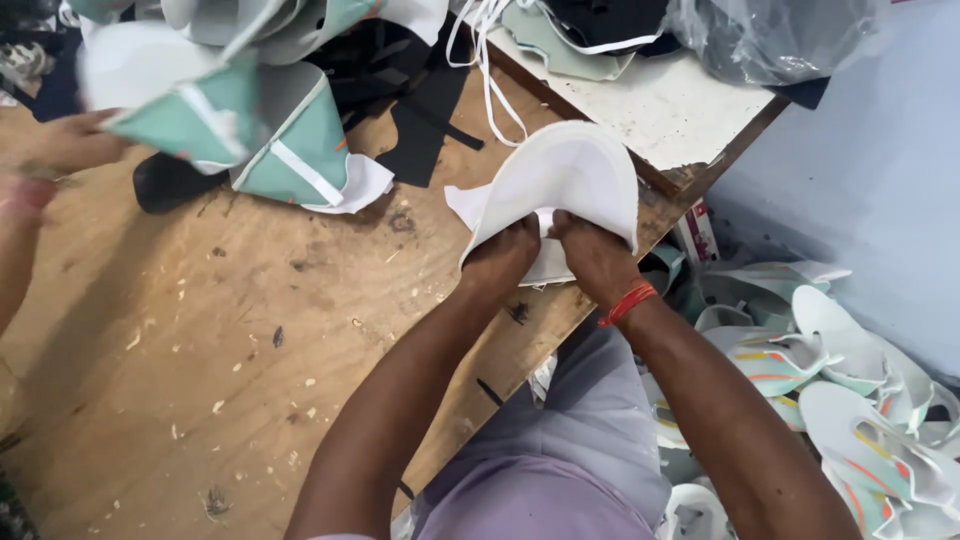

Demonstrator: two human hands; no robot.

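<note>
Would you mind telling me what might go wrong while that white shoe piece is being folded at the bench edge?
Both the left hand and right hand bend the white shoe piece near the wooden bench edge, so it may crease or drop onto the finished pieces below. A co-worker's hand moving nearby could bump it.

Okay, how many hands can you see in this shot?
3. The person's left hand and right hand grip the white shoe piece at the table edge; another person's hand reaches in at far left. More may be hidden.
</note>
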